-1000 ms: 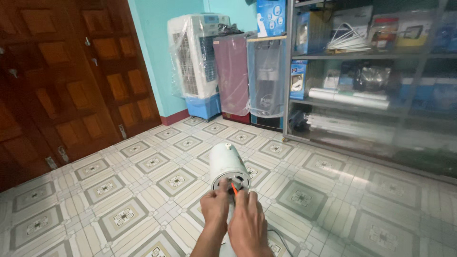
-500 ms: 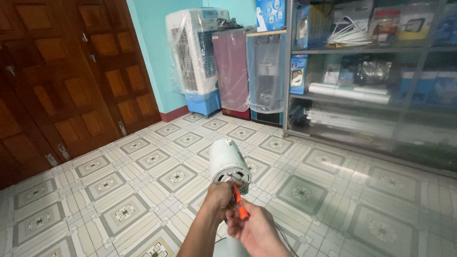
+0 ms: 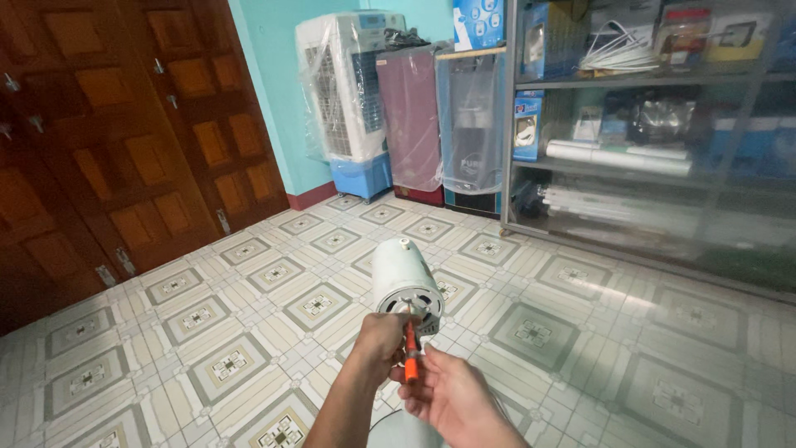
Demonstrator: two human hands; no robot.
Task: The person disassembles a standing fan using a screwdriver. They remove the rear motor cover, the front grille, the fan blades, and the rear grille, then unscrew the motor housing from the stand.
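the left hand (image 3: 383, 338) is closed around the lower rear of a white fan motor housing (image 3: 404, 278), which stands upright over the patterned tile floor (image 3: 207, 332) in the lower middle of the view; the right hand (image 3: 452, 398) pinches an orange-handled screwdriver (image 3: 410, 353) in a narrow fingertip hold, its tip touching the vented back of the housing (the exact spot is too small to tell); behind stand a plastic-wrapped air cooler (image 3: 352, 91), wooden doors (image 3: 108, 133) and a glass-fronted shelf cabinet (image 3: 655, 124).
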